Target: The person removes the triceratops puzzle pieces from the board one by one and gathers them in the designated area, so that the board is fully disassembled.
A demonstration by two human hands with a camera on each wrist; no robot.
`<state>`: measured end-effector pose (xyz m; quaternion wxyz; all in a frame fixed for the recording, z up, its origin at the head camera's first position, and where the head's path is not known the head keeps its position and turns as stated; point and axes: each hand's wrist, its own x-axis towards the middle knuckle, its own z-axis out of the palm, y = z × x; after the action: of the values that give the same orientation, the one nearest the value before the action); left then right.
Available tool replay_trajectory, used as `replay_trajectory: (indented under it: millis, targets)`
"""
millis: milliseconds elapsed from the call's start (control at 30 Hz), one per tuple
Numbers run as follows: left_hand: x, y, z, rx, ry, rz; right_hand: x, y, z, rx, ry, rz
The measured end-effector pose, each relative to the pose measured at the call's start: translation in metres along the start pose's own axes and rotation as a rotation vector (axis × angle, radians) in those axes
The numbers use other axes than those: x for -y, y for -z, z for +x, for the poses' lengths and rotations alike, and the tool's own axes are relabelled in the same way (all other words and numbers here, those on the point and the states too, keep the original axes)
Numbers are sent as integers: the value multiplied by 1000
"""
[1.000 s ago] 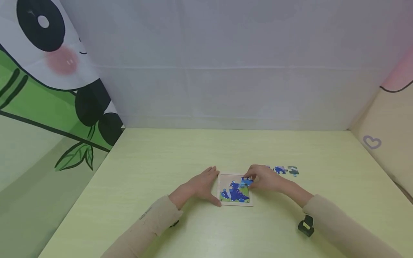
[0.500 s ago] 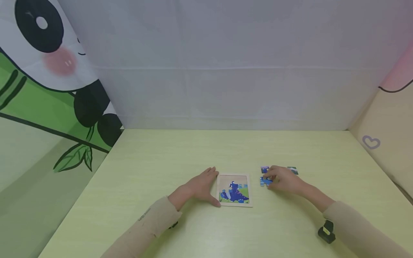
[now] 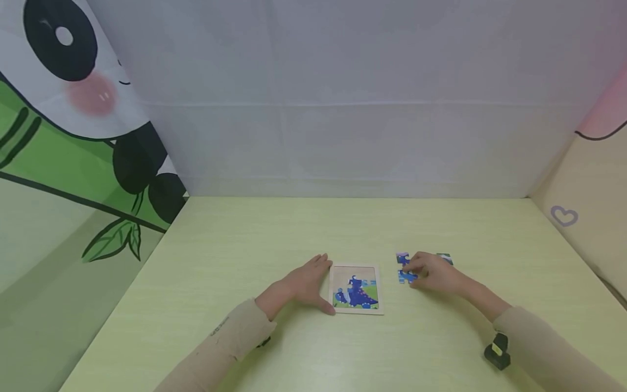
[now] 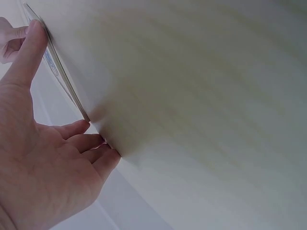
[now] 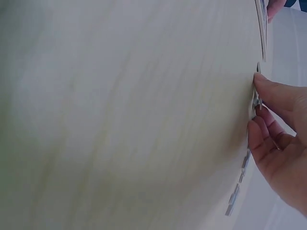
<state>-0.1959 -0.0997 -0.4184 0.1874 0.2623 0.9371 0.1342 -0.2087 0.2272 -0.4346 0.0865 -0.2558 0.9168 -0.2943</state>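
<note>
A square puzzle board (image 3: 381, 294) with a pale wooden rim lies on the table, partly filled with a blue dinosaur picture; its upper left part is bare. My left hand (image 3: 307, 280) spans the board's left edge, thumb at the near corner and fingertips at the far one. To the right of the board, my right hand (image 3: 433, 275) pinches a blue puzzle piece (image 3: 406, 276) at table level. Another puzzle piece (image 3: 403, 258) lies just behind it. In the right wrist view the thumb and fingertips (image 5: 254, 125) meet around the thin piece, seen edge-on.
A greenish puzzle piece (image 3: 446, 258) shows beyond the right hand, which hides part of the loose group. The pale table (image 3: 274, 228) ends at a grey cloth backdrop (image 3: 313, 147). Printed side panels (image 3: 137, 158) stand left and right.
My right hand has moved right, away from the board, carrying the blue piece back among the loose ones, then shifted it slightly. The left hand stays at the board's edge.
</note>
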Motion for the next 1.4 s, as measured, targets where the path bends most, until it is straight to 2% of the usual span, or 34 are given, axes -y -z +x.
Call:
replay_trajectory:
  millis: [133, 300, 600, 1133, 1400]
  targets:
    - [0, 1, 0, 2, 3, -3, -3, 0, 1, -2, 8, 7]
    - [-1, 1, 0, 4, 10, -2, -4, 0, 1, 5, -37, 20]
    - [0, 0, 0, 11, 14, -1, -5, 0, 0, 6, -62, 23]
    - [1, -1, 2, 14, 15, 1, -1, 2, -2, -13, -50, 83]
    - [2, -2, 2, 11, 16, -5, 12, -1, 11, -55, 11, 50]
